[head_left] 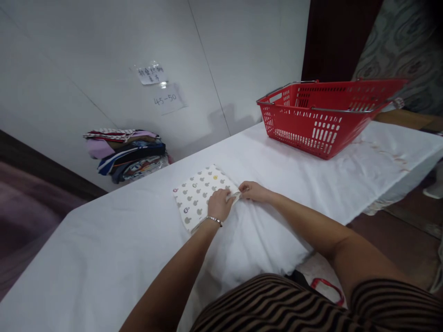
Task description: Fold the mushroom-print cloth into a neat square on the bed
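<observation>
A folded cream cloth [199, 193] printed with grey mouse-head shapes and a few coloured ones lies flat on the white-covered table. What kind of cloth item it is, I cannot tell. My left hand [220, 204], with a bracelet at the wrist, rests on its near right part, fingers laid over the fabric and thumb apart by the edge. At the cloth's right corner my right hand [255, 191] pinches the layered edge between thumb and fingers. The fingertips of my right hand are partly hidden by the fabric.
A red plastic basket [297, 122] with metal handles stands on the table [138, 240] at the back right. A stack of folded clothes [129, 154] sits at the back left, against the wall. Paper signs [169, 98] are taped to the white wall above.
</observation>
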`<state>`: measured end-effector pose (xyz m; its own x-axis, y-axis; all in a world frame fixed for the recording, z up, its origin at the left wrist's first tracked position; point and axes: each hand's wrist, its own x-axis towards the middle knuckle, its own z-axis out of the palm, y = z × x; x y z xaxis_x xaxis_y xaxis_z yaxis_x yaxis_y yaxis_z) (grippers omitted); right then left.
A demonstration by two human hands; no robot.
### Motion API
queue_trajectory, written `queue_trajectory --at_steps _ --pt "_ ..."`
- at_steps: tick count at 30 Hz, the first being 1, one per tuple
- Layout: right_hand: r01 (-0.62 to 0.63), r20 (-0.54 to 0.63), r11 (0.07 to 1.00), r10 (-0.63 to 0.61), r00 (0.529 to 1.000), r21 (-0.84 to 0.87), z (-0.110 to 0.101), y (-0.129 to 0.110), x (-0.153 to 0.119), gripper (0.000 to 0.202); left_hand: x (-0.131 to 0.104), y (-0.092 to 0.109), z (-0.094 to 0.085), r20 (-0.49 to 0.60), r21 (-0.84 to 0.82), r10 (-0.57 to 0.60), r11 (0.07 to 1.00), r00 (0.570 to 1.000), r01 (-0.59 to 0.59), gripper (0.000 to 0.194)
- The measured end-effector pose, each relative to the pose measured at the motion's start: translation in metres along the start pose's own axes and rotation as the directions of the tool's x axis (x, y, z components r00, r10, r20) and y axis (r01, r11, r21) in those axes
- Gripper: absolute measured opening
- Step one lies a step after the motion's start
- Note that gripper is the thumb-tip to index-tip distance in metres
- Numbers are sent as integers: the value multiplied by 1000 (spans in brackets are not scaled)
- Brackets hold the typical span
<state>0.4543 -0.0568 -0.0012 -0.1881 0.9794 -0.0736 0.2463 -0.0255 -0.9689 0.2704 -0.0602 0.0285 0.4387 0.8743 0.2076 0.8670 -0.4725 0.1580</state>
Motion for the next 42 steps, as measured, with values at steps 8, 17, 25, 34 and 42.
queue_trajectory --at_steps 8,17,25,34,42 --pt "111 -147 971 -144 979 -210 8 -8 -5 6 6 6 -5 -11 -9 113 994 994 -113 17" --pt "111 -86 976 -129 988 -190 3 3 0 15 18 5 -8 70 -142 76 988 995 -66 18" --pt "169 -100 896 -229 968 -411 5 -8 -10 16 21 4 -5 67 -134 57 990 996 -48 23" --pt "165 -111 783 -286 952 -600 14 -19 -21 12 24 3 0 57 -119 27 993 998 -20 25" --pt "122 -105 675 -285 953 -727 18 -18 -24 18 24 7 -2 68 -124 13 992 998 -4 23"
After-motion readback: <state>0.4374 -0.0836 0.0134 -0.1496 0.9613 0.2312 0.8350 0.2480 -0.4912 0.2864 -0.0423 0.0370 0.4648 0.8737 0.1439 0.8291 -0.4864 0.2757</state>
